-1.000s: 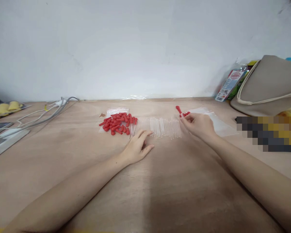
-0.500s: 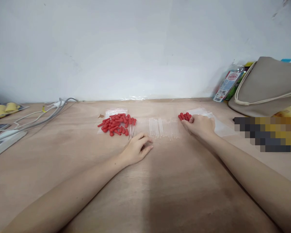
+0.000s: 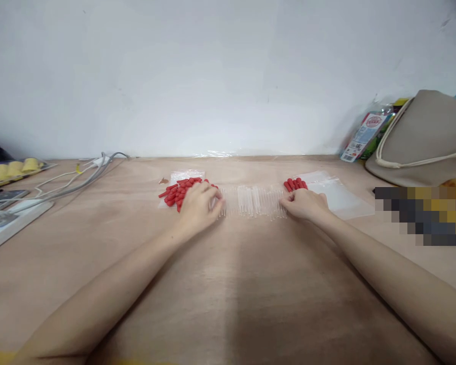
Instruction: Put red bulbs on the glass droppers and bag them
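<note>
Fingers (image 3: 213, 193) of our left hand (image 3: 197, 204) and right hand (image 3: 306, 204) curl beside clear tubes (image 3: 251, 200). Whether they pinch, we cannot tell.

Toward the surface's (image 3: 213, 299) near edge, a hand could pass between the forearms (image 3: 117, 284); farther in, left hand (image 3: 199, 205), tubes (image 3: 251, 201) and right hand (image 3: 306, 204) block; a bag (image 3: 429, 137) obstructs the far edge's right.

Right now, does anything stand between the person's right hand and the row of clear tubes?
Nothing visible does: the right hand is at the right end of the clear tubes. The nearby red pieces lie beyond the hand, not between.
</note>
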A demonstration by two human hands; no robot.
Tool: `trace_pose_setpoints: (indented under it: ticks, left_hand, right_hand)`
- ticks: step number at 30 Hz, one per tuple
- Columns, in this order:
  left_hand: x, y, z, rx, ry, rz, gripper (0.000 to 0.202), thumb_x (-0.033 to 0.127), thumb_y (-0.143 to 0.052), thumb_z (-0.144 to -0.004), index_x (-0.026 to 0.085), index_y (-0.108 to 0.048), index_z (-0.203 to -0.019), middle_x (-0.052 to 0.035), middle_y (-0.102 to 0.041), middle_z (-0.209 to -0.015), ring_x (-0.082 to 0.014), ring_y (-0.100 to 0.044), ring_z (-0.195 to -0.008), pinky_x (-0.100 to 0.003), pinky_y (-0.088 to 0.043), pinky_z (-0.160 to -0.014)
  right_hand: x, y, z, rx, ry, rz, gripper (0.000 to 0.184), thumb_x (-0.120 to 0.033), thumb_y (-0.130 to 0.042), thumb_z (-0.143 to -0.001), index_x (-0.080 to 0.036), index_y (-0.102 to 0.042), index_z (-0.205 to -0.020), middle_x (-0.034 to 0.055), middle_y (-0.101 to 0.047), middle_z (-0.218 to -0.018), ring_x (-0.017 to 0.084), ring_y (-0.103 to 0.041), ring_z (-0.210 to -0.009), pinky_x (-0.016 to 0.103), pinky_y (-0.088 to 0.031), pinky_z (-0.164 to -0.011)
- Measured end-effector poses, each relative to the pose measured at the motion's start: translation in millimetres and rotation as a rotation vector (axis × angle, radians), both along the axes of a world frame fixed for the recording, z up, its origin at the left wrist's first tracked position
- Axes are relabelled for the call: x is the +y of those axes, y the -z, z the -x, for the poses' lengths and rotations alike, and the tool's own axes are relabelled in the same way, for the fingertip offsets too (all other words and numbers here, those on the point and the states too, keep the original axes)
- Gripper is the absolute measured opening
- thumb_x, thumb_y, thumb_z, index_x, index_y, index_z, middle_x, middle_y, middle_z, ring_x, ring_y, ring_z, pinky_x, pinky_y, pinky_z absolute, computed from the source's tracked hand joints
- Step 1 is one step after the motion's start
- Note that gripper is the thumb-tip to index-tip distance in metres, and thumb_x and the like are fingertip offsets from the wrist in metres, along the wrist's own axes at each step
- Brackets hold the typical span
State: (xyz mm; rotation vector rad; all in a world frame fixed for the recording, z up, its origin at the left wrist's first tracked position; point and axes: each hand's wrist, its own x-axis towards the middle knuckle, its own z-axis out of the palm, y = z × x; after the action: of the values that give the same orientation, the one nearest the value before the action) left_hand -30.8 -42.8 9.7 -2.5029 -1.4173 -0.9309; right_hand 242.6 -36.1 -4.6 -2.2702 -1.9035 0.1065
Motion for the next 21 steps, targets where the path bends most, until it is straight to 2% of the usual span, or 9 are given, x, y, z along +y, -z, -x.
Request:
trace_pose_setpoints:
  ticks: [2, 4, 6, 10, 14, 17, 21]
  left_hand:
    - [16.7, -10.6, 19.7, 0.046, -0.147, 0.029, 0.018, 0.029, -0.049, -0.079, 0.018, -0.063, -0.074, -0.0063, -0.056, -0.077, -0.0216, -0.051, -0.079, -0.036, -0.041, -0.075]
    - [32.2, -14.7, 39.2, 0.090, -0.301, 0.040, 0.019, 0.030, -0.051, -0.076, 0.018, -0.066, -0.078, -0.0080, -0.056, -0.080, -0.0246, -0.051, -0.084, -0.040, -0.040, -0.080]
    - [43.4, -12.9, 53.9, 0.126, -0.358, 0.093, 0.021, 0.033, -0.053, -0.074, 0.019, -0.067, -0.083, -0.0078, -0.056, -0.080, -0.0253, -0.052, -0.085, -0.040, -0.040, -0.082]
    - [51.6, -2.9, 64.1, 0.117, -0.347, 0.159, 0.021, 0.034, -0.054, -0.074, 0.020, -0.065, -0.084, -0.0074, -0.056, -0.083, -0.0228, -0.054, -0.082, -0.036, -0.043, -0.077]
    - [53.0, 2.5, 62.9, 0.081, -0.323, 0.121, 0.014, 0.026, -0.050, -0.076, 0.017, -0.060, -0.078, -0.0073, -0.056, -0.081, -0.0211, -0.055, -0.078, -0.033, -0.043, -0.072]
    - [54.9, 4.6, 62.7, 0.074, -0.300, 0.097, 0.012, 0.025, -0.049, -0.077, 0.017, -0.058, -0.080, -0.0071, -0.057, -0.084, -0.0212, -0.055, -0.080, -0.032, -0.043, -0.072]
    - [58.3, 8.5, 62.5, 0.092, -0.254, 0.092, 0.016, 0.029, -0.053, -0.076, 0.019, -0.059, -0.086, -0.0073, -0.058, -0.088, -0.0224, -0.055, -0.083, -0.034, -0.043, -0.076]
  right_hand:
    - [1.3, 1.1, 1.1, 0.014, 0.002, -0.002, 0.029, -0.034, -0.041, -0.072, -0.018, -0.063, -0.062, 0.0128, -0.064, -0.082, 0.031, -0.056, -0.086, 0.042, -0.035, -0.071]
    - [2.3, 2.0, 1.9, 0.021, -0.005, 0.008, 0.030, -0.035, -0.041, -0.073, -0.018, -0.062, -0.059, 0.0127, -0.064, -0.078, 0.031, -0.057, -0.082, 0.042, -0.035, -0.069]
    - [3.0, 2.8, 2.2, 0.017, -0.018, 0.009, 0.031, -0.034, -0.040, -0.073, -0.018, -0.060, -0.056, 0.0125, -0.064, -0.075, 0.031, -0.057, -0.079, 0.043, -0.034, -0.069]
    - [3.6, 4.4, 1.6, 0.027, -0.036, -0.040, 0.031, -0.033, -0.039, -0.075, -0.018, -0.056, -0.054, 0.0128, -0.064, -0.074, 0.031, -0.057, -0.080, 0.042, -0.034, -0.069]
    - [0.7, 6.6, 3.7, 0.046, -0.061, -0.200, 0.029, -0.030, -0.036, -0.078, -0.019, -0.055, -0.060, 0.0108, -0.063, -0.074, 0.028, -0.056, -0.083, 0.041, -0.033, -0.071]
    - [-3.4, 10.1, 8.7, 0.061, -0.072, -0.307, 0.027, -0.031, -0.035, -0.080, -0.019, -0.054, -0.065, 0.0081, -0.062, -0.068, 0.025, -0.056, -0.074, 0.039, -0.031, -0.072]
    - [-7.3, 16.7, 15.5, 0.042, -0.099, -0.411, 0.023, -0.030, -0.036, -0.082, -0.017, -0.052, -0.073, 0.0091, -0.063, -0.075, 0.025, -0.056, -0.080, 0.038, -0.029, -0.076]
